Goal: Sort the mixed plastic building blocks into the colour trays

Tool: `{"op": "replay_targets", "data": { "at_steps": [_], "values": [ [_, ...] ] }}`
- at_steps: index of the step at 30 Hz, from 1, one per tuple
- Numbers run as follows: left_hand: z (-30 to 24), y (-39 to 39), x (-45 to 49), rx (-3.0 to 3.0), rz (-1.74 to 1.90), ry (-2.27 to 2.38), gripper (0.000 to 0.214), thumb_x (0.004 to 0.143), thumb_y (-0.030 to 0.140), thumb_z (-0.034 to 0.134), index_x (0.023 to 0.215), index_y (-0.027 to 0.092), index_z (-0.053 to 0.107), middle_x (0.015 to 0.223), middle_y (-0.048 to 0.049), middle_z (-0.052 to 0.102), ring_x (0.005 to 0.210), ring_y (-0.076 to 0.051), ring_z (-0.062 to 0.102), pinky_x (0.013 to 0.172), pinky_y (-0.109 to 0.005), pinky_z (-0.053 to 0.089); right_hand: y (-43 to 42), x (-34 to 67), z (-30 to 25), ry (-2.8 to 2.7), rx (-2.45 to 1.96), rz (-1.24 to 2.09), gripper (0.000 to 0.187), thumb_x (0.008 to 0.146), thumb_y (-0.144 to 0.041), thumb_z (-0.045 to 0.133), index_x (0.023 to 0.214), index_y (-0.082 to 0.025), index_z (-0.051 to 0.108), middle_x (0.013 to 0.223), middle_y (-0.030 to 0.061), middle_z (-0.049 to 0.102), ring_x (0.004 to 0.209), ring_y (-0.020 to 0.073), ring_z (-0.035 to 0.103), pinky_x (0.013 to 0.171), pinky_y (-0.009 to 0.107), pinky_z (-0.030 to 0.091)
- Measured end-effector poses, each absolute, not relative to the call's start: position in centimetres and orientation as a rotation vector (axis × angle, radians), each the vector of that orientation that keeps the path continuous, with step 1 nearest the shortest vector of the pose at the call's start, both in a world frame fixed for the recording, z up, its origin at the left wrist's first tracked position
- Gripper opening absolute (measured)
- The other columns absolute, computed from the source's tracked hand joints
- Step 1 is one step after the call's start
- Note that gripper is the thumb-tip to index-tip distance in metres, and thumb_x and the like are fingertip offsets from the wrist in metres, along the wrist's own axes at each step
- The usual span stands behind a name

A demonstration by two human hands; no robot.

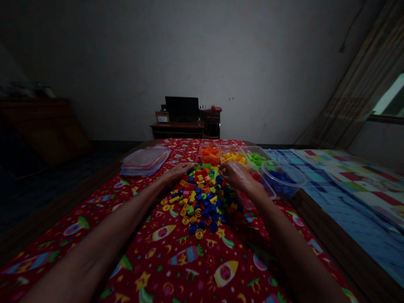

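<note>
Nothing here can be read: no words, numbers, brand names or signs. The red patterned cloth [189,269] beneath the fingers is printed only with rockets, stars and planets, and no lettering shows on it. The small multicoloured plastic blocks [202,198] heaped between the fingers of the left hand [176,171] and the right hand [240,176] show no legible marks. Far beyond the fingertips, a small brown cardboard box [162,117] on the dark wooden desk [176,126] bears a pale label, but it is too small and too dim to make out.
</note>
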State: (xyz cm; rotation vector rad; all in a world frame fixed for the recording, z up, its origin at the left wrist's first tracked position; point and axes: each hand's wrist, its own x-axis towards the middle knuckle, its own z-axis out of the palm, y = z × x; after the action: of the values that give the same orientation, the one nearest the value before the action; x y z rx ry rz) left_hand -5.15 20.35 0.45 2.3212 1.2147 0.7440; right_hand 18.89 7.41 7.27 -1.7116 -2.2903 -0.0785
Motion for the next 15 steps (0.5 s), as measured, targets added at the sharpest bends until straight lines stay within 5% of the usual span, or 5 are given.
{"op": "replay_targets", "data": {
  "at_steps": [4,15],
  "values": [
    [1.8,18.6,-4.9,2.321,0.671,1.158,0.057,0.082,0.06,0.042,0.114,0.019,0.065,0.117,-0.0053,0.066,0.105,-0.024,0.061,0.09,-0.031,0.048,7.6,18.7,7.0,-2.313,-1.725,-0.062,0.026,0.086,-0.02,0.044,0.093,-0.015,0.069,0.084,0.0104,0.067,0.07,0.0163,0.058,0.056,0.025,0.032],
    [3.9,11.6,-1.0,2.59,0.652,0.956,0.047,0.091,0.039,0.03,0.124,0.019,0.057,0.13,-0.0042,0.058,0.117,-0.021,0.054,0.102,-0.034,0.039,7.7,18.7,6.7,-2.362,-1.685,-0.056,0.025,0.085,-0.019,0.045,0.097,-0.015,0.066,0.088,0.0104,0.067,0.076,0.0175,0.058,0.059,0.025,0.033]
  ]
}}
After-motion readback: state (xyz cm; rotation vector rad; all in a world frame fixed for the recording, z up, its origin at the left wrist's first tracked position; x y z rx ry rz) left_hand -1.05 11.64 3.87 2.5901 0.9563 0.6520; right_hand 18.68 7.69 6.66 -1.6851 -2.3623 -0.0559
